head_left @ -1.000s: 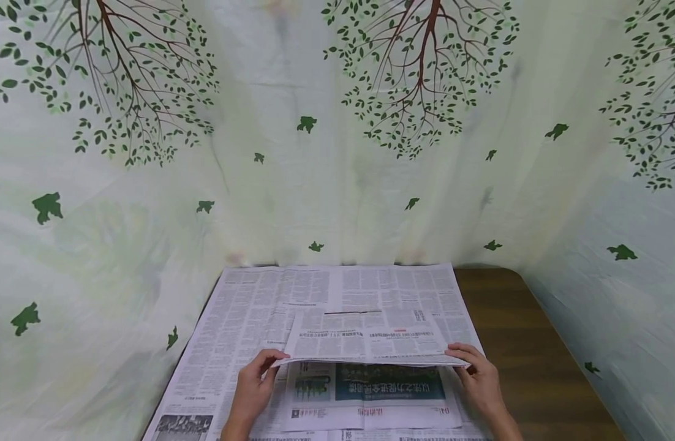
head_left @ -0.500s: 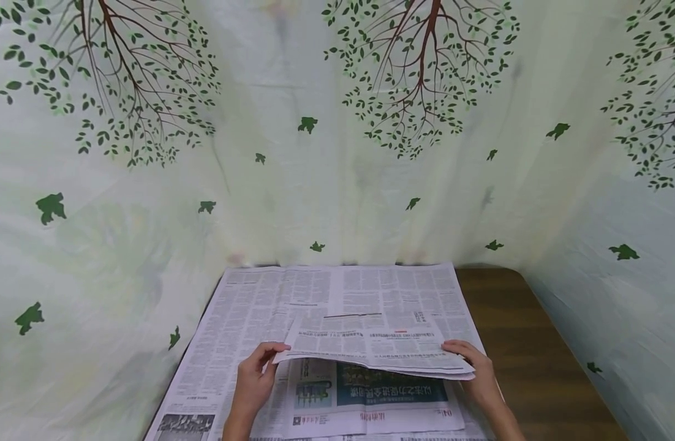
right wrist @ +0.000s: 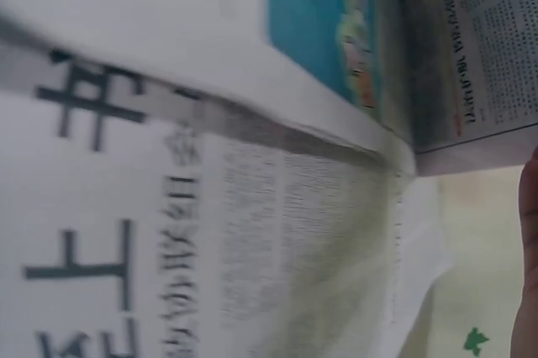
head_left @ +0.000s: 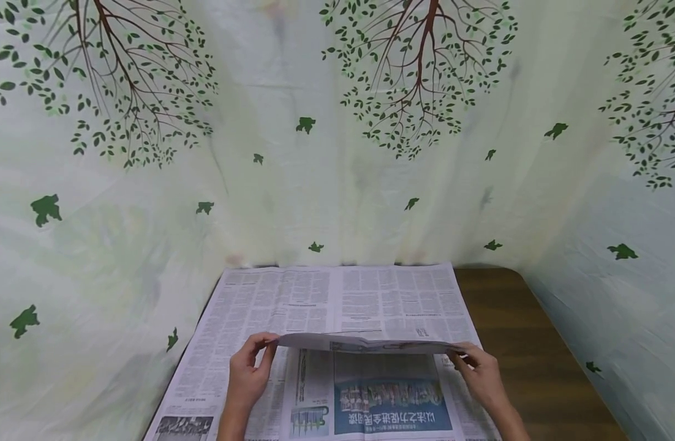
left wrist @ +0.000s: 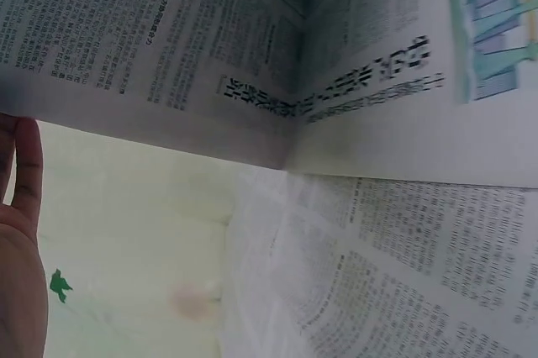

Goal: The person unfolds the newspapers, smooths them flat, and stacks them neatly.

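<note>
My left hand (head_left: 248,373) pinches the left end of a raised newspaper page (head_left: 365,345) between thumb and fingers. At the page's right end, my right hand (head_left: 485,375) pinches it likewise. Seen nearly edge-on in the head view, the page stands up off the lower half (head_left: 310,389) of the same newspaper, which carries a blue picture block and a small green drawing. The two halves meet at a fold (left wrist: 294,160) in the left wrist view. In the right wrist view, only part of the right hand (right wrist: 528,249) shows at the edge beside the raised page (right wrist: 496,55).
Larger newspaper sheets (head_left: 293,291) are spread flat beneath, covering most of the table. A strip of dark brown wooden tabletop (head_left: 519,343) shows along the right. Pale cloth (head_left: 337,196) printed with trees and green leaves hangs behind and at both sides.
The near edge of the upper page has risen and tipped away from me, so its underside now shows and more of the lower half is uncovered. Both hands have kept their pinch.
</note>
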A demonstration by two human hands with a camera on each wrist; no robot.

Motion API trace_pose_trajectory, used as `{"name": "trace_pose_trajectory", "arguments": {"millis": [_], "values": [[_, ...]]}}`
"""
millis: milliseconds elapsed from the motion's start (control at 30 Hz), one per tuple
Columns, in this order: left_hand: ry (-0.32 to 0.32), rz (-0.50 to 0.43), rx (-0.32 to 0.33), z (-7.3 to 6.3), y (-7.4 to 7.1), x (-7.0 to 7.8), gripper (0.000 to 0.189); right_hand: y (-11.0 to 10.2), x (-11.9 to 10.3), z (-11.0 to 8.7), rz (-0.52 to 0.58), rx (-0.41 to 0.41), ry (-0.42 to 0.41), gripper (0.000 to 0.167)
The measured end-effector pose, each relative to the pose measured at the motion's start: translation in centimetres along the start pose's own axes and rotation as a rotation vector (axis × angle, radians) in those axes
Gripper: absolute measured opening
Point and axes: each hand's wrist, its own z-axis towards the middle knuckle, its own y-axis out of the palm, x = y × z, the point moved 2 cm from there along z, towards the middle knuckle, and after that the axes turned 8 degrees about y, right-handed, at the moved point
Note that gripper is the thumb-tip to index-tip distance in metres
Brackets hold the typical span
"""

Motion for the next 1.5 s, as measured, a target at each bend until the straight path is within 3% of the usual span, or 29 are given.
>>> {"name": "trace_pose_trajectory", "arguments": {"millis": [133, 200, 300, 467, 600, 667, 800, 967, 1133, 1500], "values": [[-0.022, -0.018, 0.016, 1.0, 0.2, 1.6, 0.034, -0.4, -0.6, 0.4, 0.005, 0.009, -0.001, 0.028], [-0.026, -0.034, 0.009, 1.2, 0.2, 1.6, 0.035, -0.5, -0.8, 0.6, 0.007, 0.006, 0.005, 0.026], [-0.058, -0.042, -0.005, 0.6, 0.5, 0.1, 0.036, -0.5, -1.0, 0.8, 0.005, -0.001, 0.021, 0.025], [-0.191, -0.024, -0.094, -1.1, 1.1, -3.9, 0.028, -0.4, -1.4, 1.0, -0.005, 0.013, -0.002, 0.028], [-0.298, 0.014, -0.210, -1.8, 1.6, -5.4, 0.025, -0.2, -1.3, 1.3, -0.002, 0.028, -0.046, 0.030], [-0.328, 0.039, -0.238, -1.8, 1.7, -5.7, 0.026, -0.2, -1.2, 1.4, 0.003, 0.026, -0.052, 0.030], [-0.281, 0.084, -0.227, -1.7, 1.9, -6.0, 0.020, -0.4, -0.8, 1.6, 0.006, -0.021, -0.024, 0.031], [-0.189, 0.093, -0.191, -1.1, 2.1, -6.3, 0.020, -0.2, 0.5, 1.4, -0.034, -0.112, 0.079, 0.026], [-0.174, 0.104, -0.161, -0.7, 2.3, -6.2, 0.023, 0.7, 1.6, 1.7, -0.129, -0.181, 0.141, 0.025], [-0.183, 0.100, -0.118, 0.2, 2.7, -5.6, 0.028, 1.5, 1.5, 2.2, -0.133, -0.100, 0.092, 0.012]]}}
